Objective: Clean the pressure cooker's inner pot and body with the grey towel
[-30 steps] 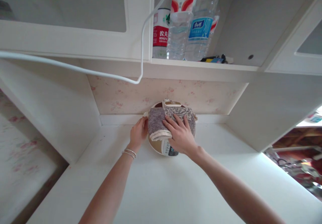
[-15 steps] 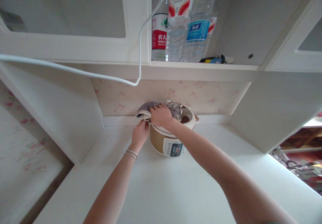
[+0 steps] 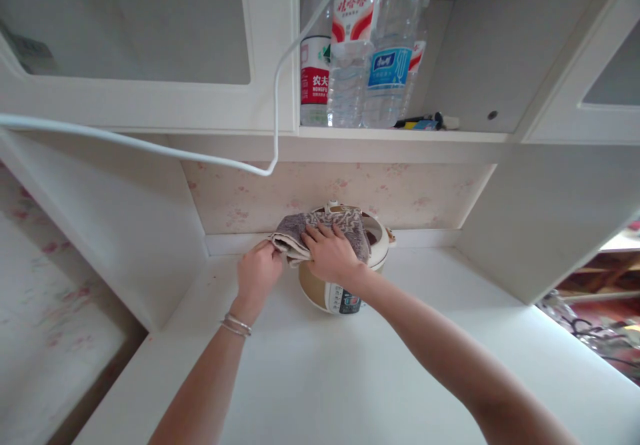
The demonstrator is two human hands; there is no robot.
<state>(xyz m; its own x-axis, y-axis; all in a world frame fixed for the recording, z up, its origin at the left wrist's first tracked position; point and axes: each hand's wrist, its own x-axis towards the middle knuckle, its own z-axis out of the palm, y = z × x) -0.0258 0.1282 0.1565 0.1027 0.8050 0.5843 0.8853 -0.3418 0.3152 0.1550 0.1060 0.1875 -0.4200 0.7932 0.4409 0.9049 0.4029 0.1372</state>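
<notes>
A round tan and cream rice cooker point(image 3: 345, 298) with a dark control panel stands on the white counter point(image 3: 350, 378) against the back wall. A grey patterned cloth point(image 3: 345, 228) lies over its lid. My right hand point(image 3: 330, 255) presses flat on the cloth, fingers spread. My left hand point(image 3: 257, 275), with thin bracelets at the wrist, pinches the cloth's left end, which hangs off the cooker's side.
Several plastic water bottles point(image 3: 367, 52) stand on an open shelf above, beside small items point(image 3: 423, 122). A white cable point(image 3: 150, 142) hangs across the upper cabinets. A cabinet side wall point(image 3: 550, 212) closes the nook on the right; a wall stands at the left.
My right hand slid from the lid's back left toward the front, spreading the cloth. My left hand left the cooker's side and now grips the cloth's left end.
</notes>
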